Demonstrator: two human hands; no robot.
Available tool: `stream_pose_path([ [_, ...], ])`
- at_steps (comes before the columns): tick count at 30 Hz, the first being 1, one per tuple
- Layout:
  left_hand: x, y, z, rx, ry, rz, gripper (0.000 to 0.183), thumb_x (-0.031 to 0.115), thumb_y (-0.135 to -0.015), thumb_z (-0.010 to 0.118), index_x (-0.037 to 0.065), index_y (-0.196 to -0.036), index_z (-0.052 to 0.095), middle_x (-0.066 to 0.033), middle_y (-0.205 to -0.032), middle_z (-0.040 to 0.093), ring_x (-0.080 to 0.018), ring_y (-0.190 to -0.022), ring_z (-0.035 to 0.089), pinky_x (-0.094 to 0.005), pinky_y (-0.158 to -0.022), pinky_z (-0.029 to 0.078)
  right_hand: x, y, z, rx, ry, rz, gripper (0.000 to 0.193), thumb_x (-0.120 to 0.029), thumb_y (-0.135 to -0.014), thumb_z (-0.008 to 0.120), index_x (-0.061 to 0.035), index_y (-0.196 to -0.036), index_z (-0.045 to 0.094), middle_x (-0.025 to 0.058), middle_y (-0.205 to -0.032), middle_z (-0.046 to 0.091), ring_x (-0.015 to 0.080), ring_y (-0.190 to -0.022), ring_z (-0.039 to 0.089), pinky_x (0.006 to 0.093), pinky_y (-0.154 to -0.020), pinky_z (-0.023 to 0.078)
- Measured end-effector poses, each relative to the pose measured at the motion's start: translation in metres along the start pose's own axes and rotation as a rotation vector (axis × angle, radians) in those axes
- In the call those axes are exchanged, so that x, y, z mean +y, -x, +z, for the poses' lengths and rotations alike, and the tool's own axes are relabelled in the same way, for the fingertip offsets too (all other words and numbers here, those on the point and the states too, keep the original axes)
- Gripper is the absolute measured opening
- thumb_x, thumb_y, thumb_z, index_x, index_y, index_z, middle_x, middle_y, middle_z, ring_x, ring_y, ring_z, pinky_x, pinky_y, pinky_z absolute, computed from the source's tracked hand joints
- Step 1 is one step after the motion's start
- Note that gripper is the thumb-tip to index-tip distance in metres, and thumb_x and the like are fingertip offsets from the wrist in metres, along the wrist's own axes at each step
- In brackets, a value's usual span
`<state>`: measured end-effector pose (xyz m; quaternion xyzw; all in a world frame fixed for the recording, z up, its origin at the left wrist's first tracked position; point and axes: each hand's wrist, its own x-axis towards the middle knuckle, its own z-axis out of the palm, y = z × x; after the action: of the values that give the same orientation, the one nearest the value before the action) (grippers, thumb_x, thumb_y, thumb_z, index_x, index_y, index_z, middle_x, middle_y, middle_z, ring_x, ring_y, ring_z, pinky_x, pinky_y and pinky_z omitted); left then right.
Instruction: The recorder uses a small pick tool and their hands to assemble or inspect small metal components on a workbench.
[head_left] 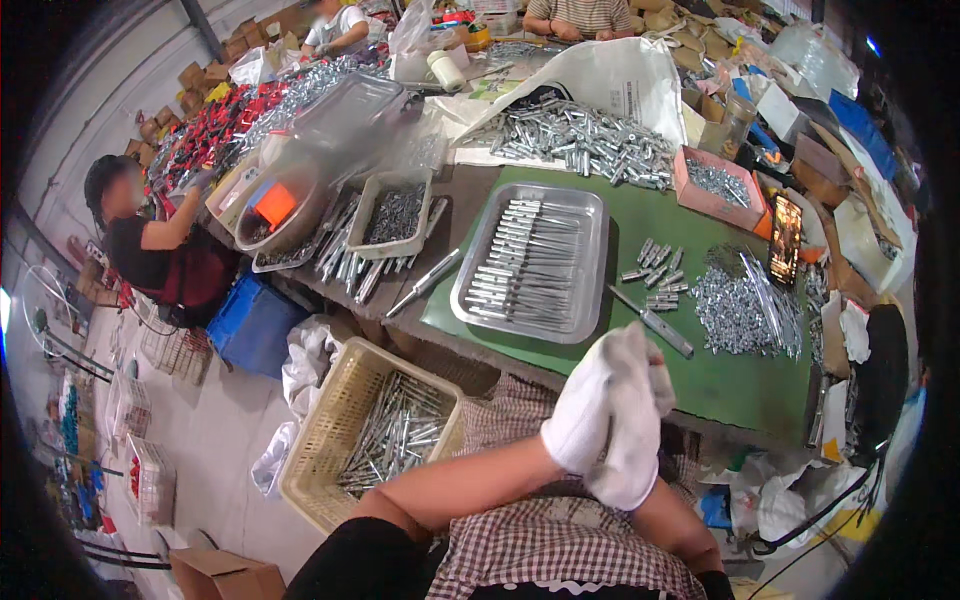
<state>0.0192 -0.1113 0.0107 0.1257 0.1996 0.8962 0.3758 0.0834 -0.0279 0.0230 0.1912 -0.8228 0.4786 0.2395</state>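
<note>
Both my hands wear white gloves and meet just off the front edge of the green work surface (560, 368). My left hand (584, 400) is closed against the right, its fingers pressed together. My right hand (636, 440) is closed too and partly overlapped by the left; anything between them is hidden. Just beyond them lies a grey-handled pointed tool (655, 325). A metal tray (595, 255) farther left holds a row of slim metal rods with thicker ends. Short metal cylinders (660, 262) lie in small groups right of the tray, beside a heap of small metal parts (735, 310).
A yellow plastic basket (305, 450) of metal rods stands left of my lap. Behind the tray are a pile of metal tubes (580, 140), a pink box (715, 188) of small parts and a lit phone (785, 240). Several people work nearby, one person (135, 235) at left.
</note>
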Motion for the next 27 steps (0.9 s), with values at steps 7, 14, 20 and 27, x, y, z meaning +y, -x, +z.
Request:
stream_pose_path([
  [7,0.032,-0.072,0.070,0.304,-0.112,0.134,0.043,0.056,-0.106,0.047,0.017,-0.090,0.051,0.0088,-0.059,0.031,-0.0057,-0.045,0.027,-0.0263,-0.043,0.023,-0.012,0.015,-0.005,0.216,0.137,-0.076,0.067,-0.039,-0.103,0.047,0.0030,-0.154,0.034,0.0270,-0.161,0.034,0.0506,-0.149,0.029,0.0510,-0.123,0.025],
  [14,0.006,-0.099,0.039,0.267,-0.427,0.390,0.026,0.037,-0.106,0.050,0.013,-0.095,0.055,0.0050,-0.065,0.039,-0.0092,-0.049,0.033,-0.0274,-0.045,0.028,-0.015,0.093,-0.032,0.486,-0.341,0.407,0.046,-0.005,-0.099,0.052,0.0096,-0.143,0.046,0.0207,-0.138,0.057,0.0261,-0.128,0.057,0.0402,-0.111,0.042],
  [20,-0.074,-0.048,0.058,-0.448,-1.105,0.595,0.027,0.017,-0.101,0.059,0.000,-0.121,0.062,-0.0093,-0.115,0.063,-0.0236,-0.112,0.060,-0.0373,-0.098,0.049,0.019,0.079,-0.082,0.754,0.506,0.124,0.031,-0.015,-0.090,0.070,-0.0016,-0.118,0.069,0.0130,-0.117,0.065,0.0332,-0.112,0.062,0.0449,-0.097,0.047],
  [27,-0.011,0.013,0.048,-0.005,-0.828,-0.039,0.023,0.006,-0.103,0.052,0.002,-0.119,0.067,0.0017,-0.077,0.060,-0.0060,-0.059,0.055,-0.0238,-0.053,0.045,-0.082,0.063,-0.194,0.401,0.803,-0.183,0.048,-0.047,-0.082,0.070,-0.0083,-0.111,0.075,0.0119,-0.121,0.068,0.0365,-0.114,0.062,0.0507,-0.101,0.047],
])
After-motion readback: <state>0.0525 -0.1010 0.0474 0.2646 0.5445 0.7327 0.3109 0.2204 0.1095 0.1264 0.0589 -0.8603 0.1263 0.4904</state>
